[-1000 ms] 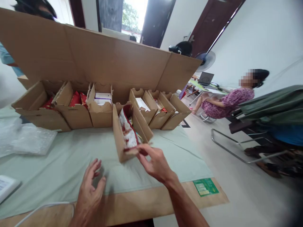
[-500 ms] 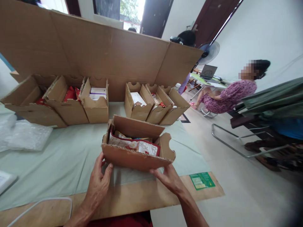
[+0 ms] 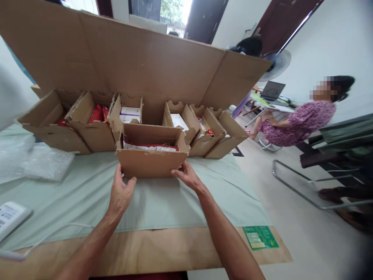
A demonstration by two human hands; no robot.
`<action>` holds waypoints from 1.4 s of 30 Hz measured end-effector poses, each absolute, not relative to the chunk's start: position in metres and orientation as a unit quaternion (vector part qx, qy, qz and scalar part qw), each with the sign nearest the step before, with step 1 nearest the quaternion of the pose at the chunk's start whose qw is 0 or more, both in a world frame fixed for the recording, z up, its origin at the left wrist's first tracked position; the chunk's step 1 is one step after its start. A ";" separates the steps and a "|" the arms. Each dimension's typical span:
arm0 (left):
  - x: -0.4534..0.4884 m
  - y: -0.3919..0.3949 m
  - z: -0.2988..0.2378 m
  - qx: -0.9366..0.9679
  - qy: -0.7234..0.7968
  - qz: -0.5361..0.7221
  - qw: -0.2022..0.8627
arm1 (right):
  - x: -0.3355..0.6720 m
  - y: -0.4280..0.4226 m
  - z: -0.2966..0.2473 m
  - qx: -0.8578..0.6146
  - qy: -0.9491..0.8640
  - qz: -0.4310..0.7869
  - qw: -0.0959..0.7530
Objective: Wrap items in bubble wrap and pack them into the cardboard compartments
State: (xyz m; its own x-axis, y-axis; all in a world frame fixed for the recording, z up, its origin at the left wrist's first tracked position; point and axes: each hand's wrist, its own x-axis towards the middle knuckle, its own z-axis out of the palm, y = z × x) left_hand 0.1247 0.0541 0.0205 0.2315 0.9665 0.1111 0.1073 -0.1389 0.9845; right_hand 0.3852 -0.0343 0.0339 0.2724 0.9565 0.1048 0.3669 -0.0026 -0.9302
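A small open cardboard box (image 3: 150, 163) stands crosswise on the pale green table cover (image 3: 87, 202), just in front of a row of similar boxes. Red and white packets (image 3: 151, 147) show inside it. My left hand (image 3: 121, 192) grips its lower left corner, thumb on the front face. At the lower right corner, my right hand (image 3: 188, 177) presses the box with its fingers. Both arms reach forward from the bottom of the view.
Several open boxes (image 3: 93, 134) with packets line up before a tall cardboard wall (image 3: 140, 66). Bubble wrap (image 3: 43, 163) lies at left, a white device (image 3: 10, 217) with a cable at the near left. A green card (image 3: 259, 237) lies on the wooden edge. A person sits at right.
The box was pulled out of the row, turned crosswise and brought near me. It has since gone back away from me toward the row, both hands on it.
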 end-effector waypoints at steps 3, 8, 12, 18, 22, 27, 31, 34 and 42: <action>0.124 0.057 0.022 0.594 0.444 0.433 0.513 | 0.373 -0.037 0.031 -0.647 -0.511 0.300 0.479; 0.124 0.067 0.026 0.604 0.431 0.425 0.519 | 0.354 -0.042 0.027 -0.699 -0.485 0.248 0.463; 0.116 0.070 0.025 0.612 0.431 0.396 0.532 | 0.384 -0.057 0.057 -0.691 -0.545 0.200 0.430; 0.095 0.062 0.001 0.590 0.512 0.343 0.522 | 0.451 -0.019 0.164 -0.728 -0.639 -0.125 0.214; 0.093 0.060 -0.015 0.586 0.502 0.358 0.526 | 0.452 0.037 0.193 -0.723 -0.676 -0.116 -0.076; 0.090 0.063 -0.026 0.589 0.482 0.377 0.529 | 0.437 0.054 0.186 -0.751 -0.632 -0.109 -0.156; 0.092 0.064 -0.028 0.597 0.473 0.380 0.524 | 0.440 0.052 0.181 -0.749 -0.636 -0.118 -0.144; 0.091 0.059 -0.021 0.602 0.475 0.367 0.527 | 0.450 0.052 0.190 -0.740 -0.656 -0.111 -0.097; 0.045 0.046 0.011 0.749 0.430 0.260 0.433 | 0.347 0.055 0.265 -0.634 -0.721 -0.194 0.200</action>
State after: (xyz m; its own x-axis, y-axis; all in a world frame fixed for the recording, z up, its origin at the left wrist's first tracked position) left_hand 0.0454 0.0461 0.0105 0.4960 0.8682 0.0164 0.4182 -0.2554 0.8717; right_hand 0.3474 0.0554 0.2651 -0.1156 0.8377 0.5338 0.9924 0.1201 0.0265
